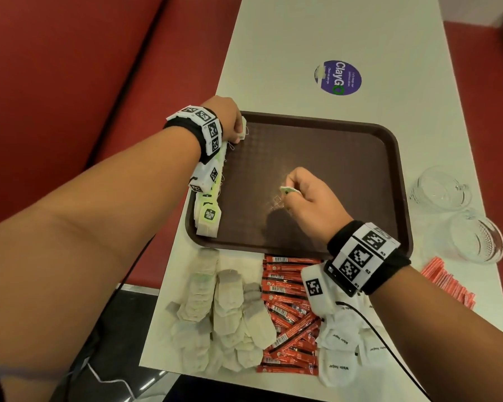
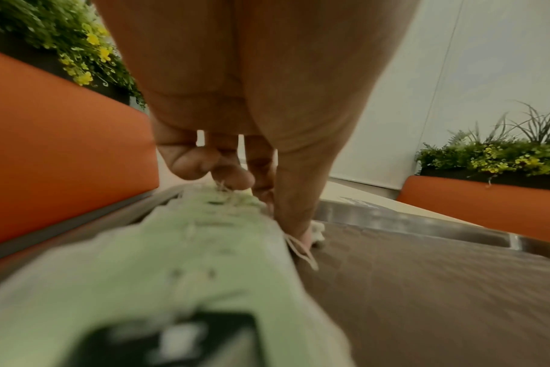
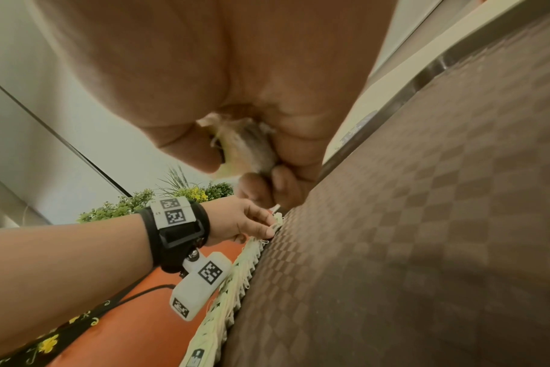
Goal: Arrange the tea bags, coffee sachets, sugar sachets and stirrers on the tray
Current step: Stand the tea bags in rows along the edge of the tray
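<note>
Brown tray (image 1: 384,158) holds one tea-bag row (image 1: 208,213) along its left edge; left hand (image 1: 230,120) pinches its far end, right hand (image 1: 308,195) grips another bag (image 1: 286,190); remaining tea bags (image 1: 224,314), coffee sachets (image 1: 288,311), sugar sachets (image 1: 343,343) and stirrers (image 1: 447,282) wait on the table (image 1: 331,30)

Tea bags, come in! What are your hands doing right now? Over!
Left hand pinches the far end of the tea bag row along the tray edge. Right hand grips one tea bag over the tray middle. Nothing in the way.
</note>
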Demonstrator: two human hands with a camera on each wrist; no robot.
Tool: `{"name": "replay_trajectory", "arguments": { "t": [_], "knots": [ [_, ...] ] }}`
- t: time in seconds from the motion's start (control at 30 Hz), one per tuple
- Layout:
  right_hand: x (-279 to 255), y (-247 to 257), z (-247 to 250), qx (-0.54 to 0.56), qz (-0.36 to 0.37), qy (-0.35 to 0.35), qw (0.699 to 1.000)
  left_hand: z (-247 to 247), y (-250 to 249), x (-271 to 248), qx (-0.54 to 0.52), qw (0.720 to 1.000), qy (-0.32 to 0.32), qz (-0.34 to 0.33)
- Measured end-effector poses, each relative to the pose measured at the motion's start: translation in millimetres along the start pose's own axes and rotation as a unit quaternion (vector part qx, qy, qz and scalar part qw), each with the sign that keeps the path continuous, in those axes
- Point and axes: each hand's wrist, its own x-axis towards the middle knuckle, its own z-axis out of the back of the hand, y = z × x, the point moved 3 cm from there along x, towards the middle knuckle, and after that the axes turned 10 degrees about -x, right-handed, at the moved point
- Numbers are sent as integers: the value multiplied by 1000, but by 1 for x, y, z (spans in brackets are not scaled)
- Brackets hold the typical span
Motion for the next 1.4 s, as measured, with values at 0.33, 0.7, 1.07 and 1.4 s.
{"name": "replay_trajectory", "arguments": {
  "t": [0.33, 0.7, 1.07, 1.4],
  "knots": [
    [4, 6, 5, -76, 29, -39, 996, 32, -33, -62, -174, 976, -66, -110],
    [21, 5, 1, 10, 17, -103, 994, 19, -48, -111, -215, 952, -1, -218],
    [-9, -18, -13, -229, -8, 212, 950, 32, 3, -27, -67, 996, -43, -38],
    [-17, -16, -20, -305, 20, 276, 911, 18, 5, 5, -67, 994, -75, 44]
  ]
}}
